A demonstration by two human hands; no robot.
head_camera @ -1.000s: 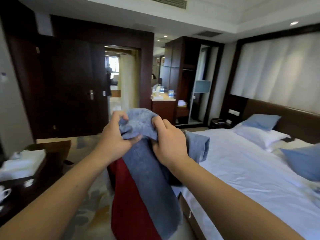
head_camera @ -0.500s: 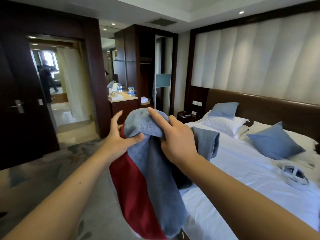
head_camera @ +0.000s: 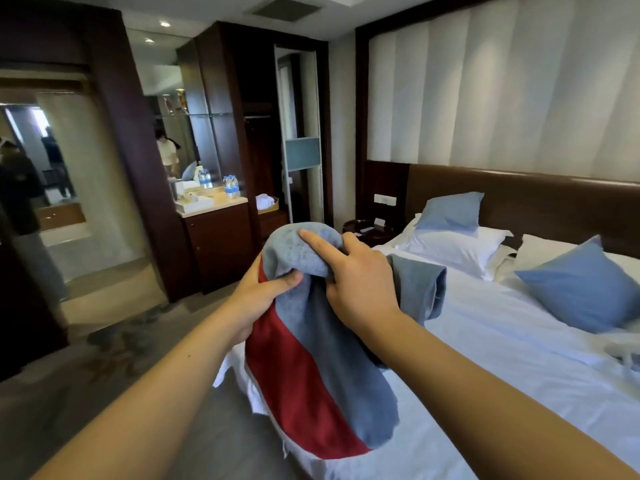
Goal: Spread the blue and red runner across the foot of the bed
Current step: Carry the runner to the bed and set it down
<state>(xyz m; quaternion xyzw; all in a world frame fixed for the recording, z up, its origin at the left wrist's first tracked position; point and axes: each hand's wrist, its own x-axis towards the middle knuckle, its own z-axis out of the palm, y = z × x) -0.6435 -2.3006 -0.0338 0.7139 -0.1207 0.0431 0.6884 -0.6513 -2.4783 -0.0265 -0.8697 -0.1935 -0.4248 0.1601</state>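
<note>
Both hands grasp the bunched blue and red runner [head_camera: 311, 358] above the bed [head_camera: 502, 358] corner: left hand [head_camera: 263, 292] pinches its side, right hand [head_camera: 356, 278] grips the top (1 finger extended).

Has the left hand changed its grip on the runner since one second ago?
Yes. The left hand slid lower on the runner, toward the red side; the right hand stays on top.

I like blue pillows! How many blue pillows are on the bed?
2. One blue pillow leans on the headboard atop the far white pillow; the other blue pillow sits nearer, at the right. More may be hidden past the picture's right edge.
</note>
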